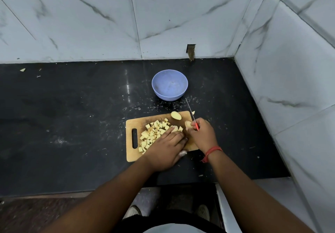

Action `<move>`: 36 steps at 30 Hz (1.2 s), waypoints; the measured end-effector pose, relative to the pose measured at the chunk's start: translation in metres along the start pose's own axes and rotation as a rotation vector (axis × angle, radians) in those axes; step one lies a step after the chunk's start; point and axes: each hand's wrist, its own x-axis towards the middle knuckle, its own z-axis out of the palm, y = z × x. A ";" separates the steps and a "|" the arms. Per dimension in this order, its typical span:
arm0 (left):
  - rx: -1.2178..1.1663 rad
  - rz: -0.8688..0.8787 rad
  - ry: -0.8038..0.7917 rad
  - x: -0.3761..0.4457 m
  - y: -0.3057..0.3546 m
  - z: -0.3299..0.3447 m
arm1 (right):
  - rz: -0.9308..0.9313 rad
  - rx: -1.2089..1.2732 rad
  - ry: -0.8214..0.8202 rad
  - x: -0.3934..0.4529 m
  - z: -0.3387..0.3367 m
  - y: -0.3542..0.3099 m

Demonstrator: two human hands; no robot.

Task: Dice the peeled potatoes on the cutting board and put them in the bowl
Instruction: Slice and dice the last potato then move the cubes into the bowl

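A wooden cutting board (133,153) lies on the black counter. A pile of several yellow potato cubes (154,133) covers its middle. A potato half (176,115) sits at the board's far edge, and another piece (188,124) lies by my right hand. My left hand (167,149) lies flat with fingers stretched over a potato piece (175,128) on the board. My right hand (202,133) grips the red handle of a knife (191,112), whose thin blade points away toward the bowl. The blue bowl (169,87) stands empty behind the board.
The black counter (72,124) ends at marble-tiled walls behind and to the right, forming a corner. Small potato scraps (22,69) lie at the far left, and white smears and crumbs dot the surface around the board.
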 end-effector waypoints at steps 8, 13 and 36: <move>-0.305 -0.369 0.185 0.020 0.008 -0.013 | 0.184 0.302 -0.287 -0.011 -0.011 -0.002; -1.190 -1.016 0.369 0.043 0.013 -0.047 | 0.334 0.940 -0.582 -0.031 -0.019 -0.020; -0.120 -0.202 -0.239 0.038 0.014 -0.031 | 0.265 -0.045 -0.310 -0.035 -0.042 -0.009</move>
